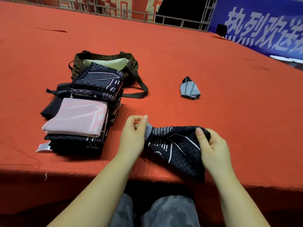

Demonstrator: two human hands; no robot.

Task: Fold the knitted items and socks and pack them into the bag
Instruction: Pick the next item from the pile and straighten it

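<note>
Hands, left [132, 138] and right [213, 146], fingers gripping dark sock [173, 148] at table edge [65, 171]

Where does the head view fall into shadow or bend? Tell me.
Head view: a dark shadow band lies along the near edge of the table; wide-angle distortion bows the banner and railing; hands and sock are evenly lit and sharp.

Left hand [133, 136] curled, thumb and fingertips pinching; right hand [213, 145] gripping (thumb on top); both forearms bare
</note>
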